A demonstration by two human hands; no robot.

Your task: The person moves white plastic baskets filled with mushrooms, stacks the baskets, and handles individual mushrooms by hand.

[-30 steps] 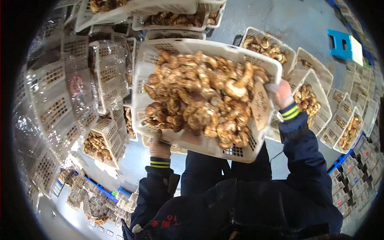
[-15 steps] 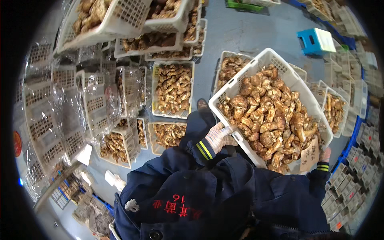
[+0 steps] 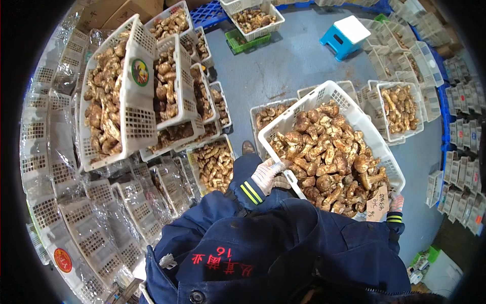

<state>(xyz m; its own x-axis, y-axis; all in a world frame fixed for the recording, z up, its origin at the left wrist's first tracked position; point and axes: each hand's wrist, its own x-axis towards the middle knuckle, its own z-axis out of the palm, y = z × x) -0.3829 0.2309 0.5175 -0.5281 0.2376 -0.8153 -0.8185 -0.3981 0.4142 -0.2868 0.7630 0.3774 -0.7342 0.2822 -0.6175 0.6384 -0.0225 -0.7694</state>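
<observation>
We see the left hand at the held basket's eight o'clock, closed on its rim, the thumb laid along the top edge and the fingers bent underneath. The left sleeve, dark blue with yellow bands at the cuff, crosses the front of the body, so that this hand points toward two o'clock. We find the right hand at the basket's four o'clock, up against its low corner; most of its fingers are hidden, so we cannot tell how tightly they close. Its forearm runs close along the body's right side, pointing upward. Between the hands, the white basket sits at three o'clock of our view, turned askew, with one corner toward twelve. Brown mushrooms fill it, and a tan card with handwriting leans inside near the right hand. Below it stand other baskets, one partly covered at the held basket's ten o'clock. At our view's ten o'clock, we have a stack of white baskets loaded with mushrooms; at one o'clock, a blue stool with a white top stands on the grey floor.
</observation>
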